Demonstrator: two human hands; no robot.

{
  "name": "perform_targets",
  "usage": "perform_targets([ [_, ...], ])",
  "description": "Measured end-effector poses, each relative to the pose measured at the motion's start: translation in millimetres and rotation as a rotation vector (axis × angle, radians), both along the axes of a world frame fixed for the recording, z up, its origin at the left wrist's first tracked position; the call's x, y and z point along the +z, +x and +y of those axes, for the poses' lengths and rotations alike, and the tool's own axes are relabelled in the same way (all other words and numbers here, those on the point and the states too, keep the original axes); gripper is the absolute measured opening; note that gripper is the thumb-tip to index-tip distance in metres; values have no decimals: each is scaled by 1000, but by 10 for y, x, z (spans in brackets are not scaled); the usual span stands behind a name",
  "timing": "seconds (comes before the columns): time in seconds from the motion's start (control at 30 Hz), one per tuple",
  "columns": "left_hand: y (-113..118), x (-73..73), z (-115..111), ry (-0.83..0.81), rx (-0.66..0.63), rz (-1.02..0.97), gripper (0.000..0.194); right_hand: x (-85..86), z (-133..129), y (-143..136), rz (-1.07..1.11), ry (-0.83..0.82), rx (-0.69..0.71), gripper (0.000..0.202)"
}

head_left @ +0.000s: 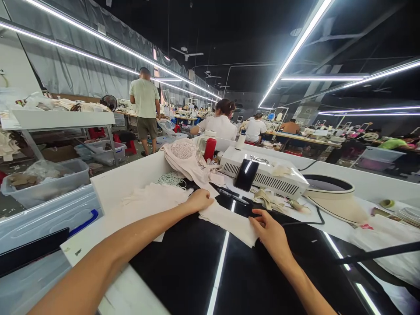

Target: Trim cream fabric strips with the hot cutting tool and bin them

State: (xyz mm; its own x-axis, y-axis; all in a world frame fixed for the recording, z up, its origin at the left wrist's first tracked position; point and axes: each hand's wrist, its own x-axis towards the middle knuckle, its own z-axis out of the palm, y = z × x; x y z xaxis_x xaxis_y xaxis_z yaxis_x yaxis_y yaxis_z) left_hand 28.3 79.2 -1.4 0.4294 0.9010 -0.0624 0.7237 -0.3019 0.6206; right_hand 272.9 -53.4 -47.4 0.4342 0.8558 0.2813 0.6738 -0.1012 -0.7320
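Your left hand [199,201] pinches the far left end of a pale fabric strip [229,222], fingers pressed together. Your right hand [269,228] is at the near right end, thumb and fingers loosely curled by its edge; whether they grip it, you cannot tell. The strip lies on the glossy black tabletop [197,271], its long axis slanting from far left to near right, between both hands, neither clearly nearer.
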Motion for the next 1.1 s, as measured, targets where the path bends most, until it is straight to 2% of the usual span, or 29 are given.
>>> perform_targets([
  [0.13, -28, 17, 1, 14, -18, 15, 37, -3, 6, 16, -88, -56, 12, 37],
  [0.33, -29, 50, -19, 58, -54, 71, 39, -40, 40, 26, -207, -56, 23, 29],
  [0.47, -43, 93, -69, 106, -75, 116, 37, -33, 19, 16, -331, -31, 29, 36],
  [0.57, -110, 131, -134, 148, -88, 135, 36, -11, -27, -32, -451, 9, 61, 39],
  [0.77, -328, 229, -185, 182, -70, 114, 37, -34, -108, -199, -607, -5, 147, 26],
  [0.93, -398, 240, -81, 73, -59, 42, 36, -87, -121, -258, -668, -30, 135, 21],
  [1.1, -257, 132, 11, -135, -9, -23, 36, -142, -148, -275, -682, -31, 120, 22],
])
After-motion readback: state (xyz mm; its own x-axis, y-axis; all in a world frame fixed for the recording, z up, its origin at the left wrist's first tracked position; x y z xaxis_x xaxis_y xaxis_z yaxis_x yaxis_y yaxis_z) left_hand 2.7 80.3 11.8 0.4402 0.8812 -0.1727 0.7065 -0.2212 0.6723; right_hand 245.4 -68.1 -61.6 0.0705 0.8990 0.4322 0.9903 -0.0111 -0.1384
